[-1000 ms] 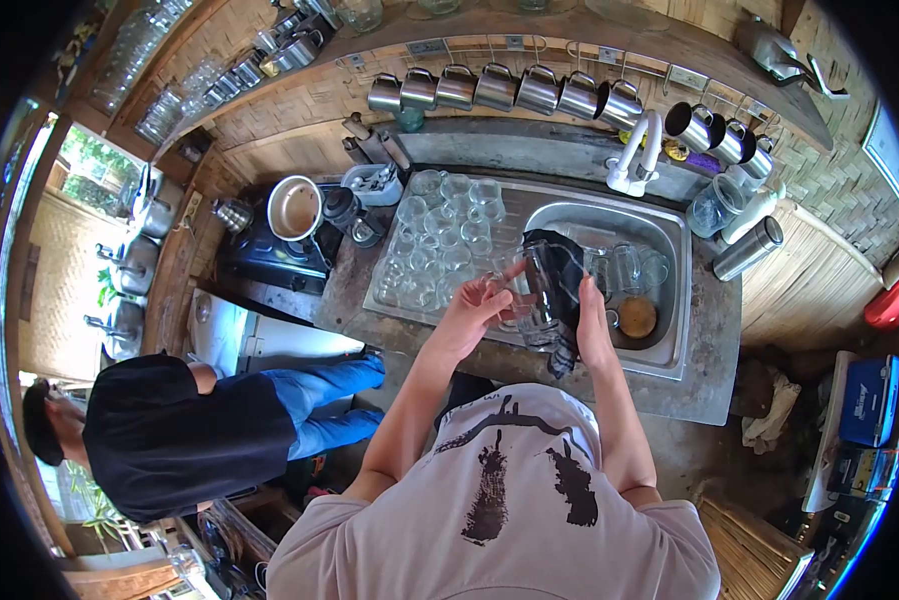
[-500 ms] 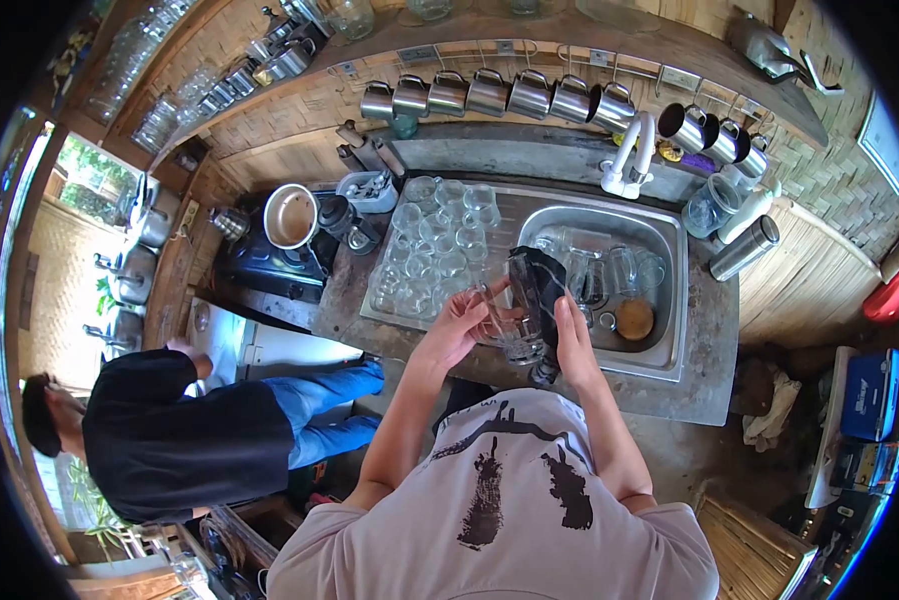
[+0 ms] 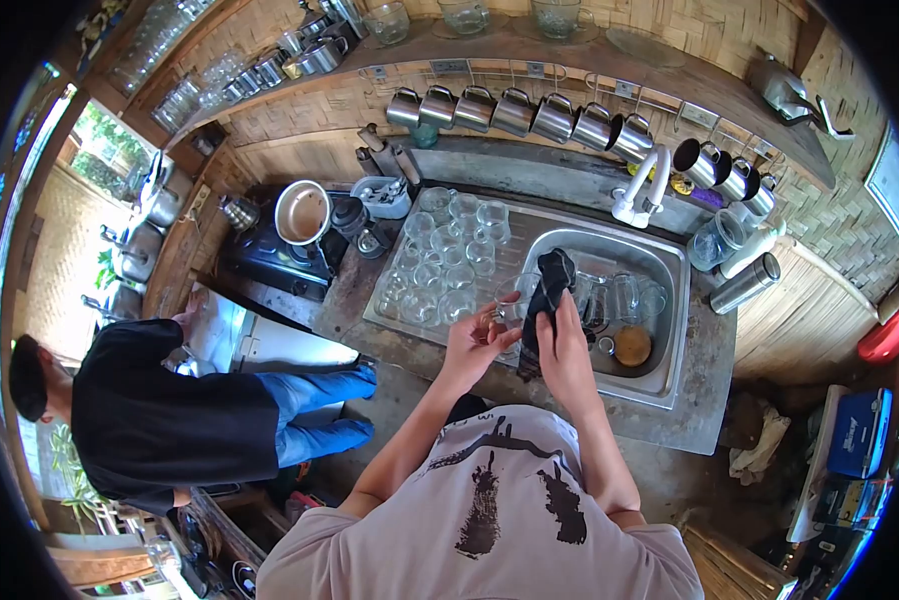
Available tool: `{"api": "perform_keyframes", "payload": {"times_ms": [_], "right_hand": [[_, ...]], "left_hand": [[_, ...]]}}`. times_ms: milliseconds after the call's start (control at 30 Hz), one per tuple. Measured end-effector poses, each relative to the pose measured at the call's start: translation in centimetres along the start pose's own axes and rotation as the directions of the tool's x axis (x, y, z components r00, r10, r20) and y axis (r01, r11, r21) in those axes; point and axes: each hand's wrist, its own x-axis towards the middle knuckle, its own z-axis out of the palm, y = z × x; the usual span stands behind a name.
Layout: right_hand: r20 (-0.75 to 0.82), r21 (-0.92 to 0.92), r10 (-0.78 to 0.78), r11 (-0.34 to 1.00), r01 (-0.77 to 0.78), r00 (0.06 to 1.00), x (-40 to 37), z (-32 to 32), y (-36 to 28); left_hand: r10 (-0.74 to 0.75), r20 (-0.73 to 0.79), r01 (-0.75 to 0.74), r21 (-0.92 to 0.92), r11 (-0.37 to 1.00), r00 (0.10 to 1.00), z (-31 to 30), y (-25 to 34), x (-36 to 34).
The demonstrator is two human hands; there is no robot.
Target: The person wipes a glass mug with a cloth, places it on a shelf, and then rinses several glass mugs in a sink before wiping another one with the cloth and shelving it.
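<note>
In my left hand (image 3: 481,342) is a clear glass mug (image 3: 509,308), held at the near edge of the sink. My right hand (image 3: 566,345) presses a dark patterned cloth (image 3: 549,290) against the mug's right side, and the cloth hides part of the glass. To the left, several clear glass mugs (image 3: 449,250) stand close together on the steel drainboard. The steel sink (image 3: 674,330) behind and right of my hands contains several glasses (image 3: 624,295) and a round brownish item (image 3: 631,346).
Steel mugs (image 3: 512,110) hang in a row under the shelf. A white faucet (image 3: 647,190) rises behind the sink. A steel tumbler (image 3: 744,284) and glass jar (image 3: 716,238) are at right. A pot (image 3: 303,212) sits on the stove; a co-worker (image 3: 174,410) stands at left.
The cloth now covers more of the mug's side, and the mug has turned in my hands. Both hands are slightly further right. The co-worker's arm has moved, and the camera view has shifted a little.
</note>
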Motion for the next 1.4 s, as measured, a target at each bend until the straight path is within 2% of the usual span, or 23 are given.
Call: {"api": "perform_keyframes", "payload": {"times_ms": [67,133,167,200,233,267,367,433,467,533,567,667,867,933,1033,1133,1200,1300,1333,1400], "right_hand": [[-0.047,-0.075,-0.118,0.991,0.114,0.992,0.3,0.8,-0.3],[-0.075,-0.118,-0.146,0.984,0.137,0.986,-0.6,1.5,-0.3],[-0.087,-0.140,-0.161,0.979,0.148,0.983,-1.2,1.9,-0.1],[-0.099,-0.072,-0.156,0.986,0.149,0.983,-1.4,2.0,0.1],[-0.074,0.079,-0.092,0.992,0.098,0.993,-1.3,1.8,0.4],[-0.038,0.227,-0.027,0.973,0.035,0.999,-1.3,1.6,0.6],[0.120,0.540,0.096,0.829,-0.146,0.988,-1.4,0.3,1.5],[0.233,0.677,0.130,0.690,-0.256,0.964,-1.0,-0.8,2.2],[0.296,0.717,0.163,0.613,-0.332,0.941,-1.1,-1.0,2.8],[0.379,0.742,0.148,0.542,-0.396,0.913,-1.0,-1.3,3.2],[0.419,0.750,0.138,0.505,-0.428,0.897,-1.0,-1.5,3.4],[0.422,0.765,0.079,0.504,-0.401,0.903,-1.0,-1.3,4.0],[0.327,0.832,0.159,0.419,-0.364,0.932,-2.2,0.1,4.5],[0.266,0.831,0.186,0.452,-0.323,0.946,-2.6,0.1,4.6],[0.184,0.791,0.192,0.553,-0.261,0.964,-2.7,-0.3,4.0],[0.131,0.718,0.145,0.668,-0.195,0.981,-2.4,-0.7,2.7],[0.105,0.682,0.115,0.715,-0.155,0.988,-2.5,-0.3,2.2],[0.033,0.434,-0.014,0.901,-0.001,0.999,-2.8,0.0,2.4],[0.023,0.465,0.015,0.885,-0.024,1.000,-2.8,0.1,2.1],[0.124,0.525,0.037,0.846,-0.097,0.992,-2.3,-0.8,1.8]], "left_hand": [[0.036,-0.034,-0.037,-0.017,0.999,0.999,0.1,0.6,0.2],[0.122,-0.032,-0.123,-0.039,0.992,0.992,-0.4,1.3,0.5],[0.151,-0.008,-0.151,0.018,0.988,0.989,-0.7,1.9,0.5],[0.178,0.015,-0.179,0.075,0.981,0.984,-1.0,2.6,0.5],[0.201,0.039,-0.205,0.132,0.970,0.979,-1.3,3.3,0.4],[0.146,0.062,-0.155,0.173,0.973,0.987,-1.7,3.8,0.2],[0.021,0.145,-0.056,0.238,0.970,0.989,-2.8,4.5,-0.3],[0.025,0.233,-0.072,0.197,0.978,0.972,-3.3,4.2,-0.4],[0.026,0.243,-0.062,0.141,0.988,0.970,-3.2,4.1,-0.5],[0.031,0.265,-0.039,0.027,0.999,0.964,-2.9,4.1,-0.7],[-0.011,0.280,0.000,0.037,0.999,0.960,-3.0,4.2,-0.7],[-0.105,0.294,0.090,0.064,0.994,0.950,-3.3,4.5,-0.7],[-0.112,0.217,0.093,0.095,0.991,0.970,-2.9,3.6,-0.4],[-0.120,0.206,0.119,0.019,0.993,0.971,-2.8,2.8,-0.2],[-0.073,0.225,0.068,0.032,0.997,0.972,-2.3,3.1,-0.1],[0.112,0.181,-0.117,0.015,0.993,0.977,-1.0,3.8,0.4],[0.017,0.208,-0.020,0.015,1.000,0.978,-2.2,3.1,0.7],[-0.112,0.209,0.133,-0.089,0.987,0.971,-3.0,2.2,0.6],[-0.157,0.204,0.188,-0.141,0.972,0.966,-3.0,2.1,0.5],[-0.200,0.310,0.281,-0.245,0.928,0.930,-3.5,1.2,0.5]]}}
